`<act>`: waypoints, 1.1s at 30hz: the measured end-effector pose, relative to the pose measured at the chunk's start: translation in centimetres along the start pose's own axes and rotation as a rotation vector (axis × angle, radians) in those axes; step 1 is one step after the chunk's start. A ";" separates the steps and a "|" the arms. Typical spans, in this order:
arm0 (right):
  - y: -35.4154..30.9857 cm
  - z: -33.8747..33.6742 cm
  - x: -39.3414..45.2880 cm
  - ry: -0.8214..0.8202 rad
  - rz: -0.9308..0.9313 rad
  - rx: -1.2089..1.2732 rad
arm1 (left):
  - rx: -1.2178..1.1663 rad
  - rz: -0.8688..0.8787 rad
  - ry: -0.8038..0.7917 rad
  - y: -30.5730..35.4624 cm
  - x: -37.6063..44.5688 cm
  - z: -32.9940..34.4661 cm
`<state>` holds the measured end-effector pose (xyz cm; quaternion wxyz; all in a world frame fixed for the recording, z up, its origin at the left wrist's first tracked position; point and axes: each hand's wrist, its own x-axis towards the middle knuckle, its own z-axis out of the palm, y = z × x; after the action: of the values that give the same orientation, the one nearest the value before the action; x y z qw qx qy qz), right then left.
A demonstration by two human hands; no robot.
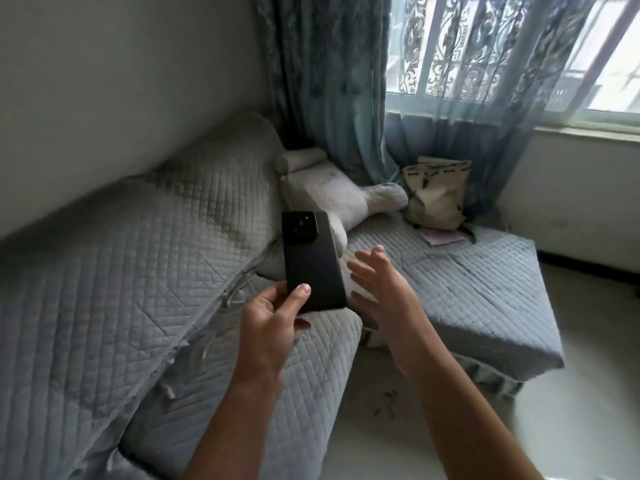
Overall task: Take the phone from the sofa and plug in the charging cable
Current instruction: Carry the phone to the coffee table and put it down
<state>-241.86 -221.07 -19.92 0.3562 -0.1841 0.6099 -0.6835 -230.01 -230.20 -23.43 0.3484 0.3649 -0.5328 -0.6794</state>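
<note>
A black phone [311, 258] is held upright above the sofa seat, its back with the camera block facing me. My left hand [273, 320] grips its lower end, thumb pressed on the back. My right hand [377, 289] hovers just right of the phone with fingers spread and nothing in it. The grey quilted sofa [121, 289] lies below and to the left. No charging cable shows in this view.
A white plush toy [332, 192] lies in the sofa corner behind the phone. A cream bag [438, 194] and a pink paper [441, 237] sit on the sofa's far section [485, 289]. Blue curtains [332, 81] hang before a barred window. Pale floor lies at lower right.
</note>
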 end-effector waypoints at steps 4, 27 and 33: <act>-2.4 -5.8 -2.1 0.085 -0.040 0.028 | -0.052 -0.018 -0.067 0.6 -2.6 6.0; -9.2 -33.6 -12.0 0.492 -0.170 0.226 | -0.143 -0.095 -0.621 -1.1 -13.0 34.3; -9.9 -37.1 -10.8 0.662 -0.166 0.214 | -0.143 -0.172 -0.757 -2.4 -10.9 39.4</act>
<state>-262.57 -187.32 -15.41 0.0998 0.0369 0.6001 -0.7928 -259.00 -201.83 -17.90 0.0937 0.1065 -0.5423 -0.8281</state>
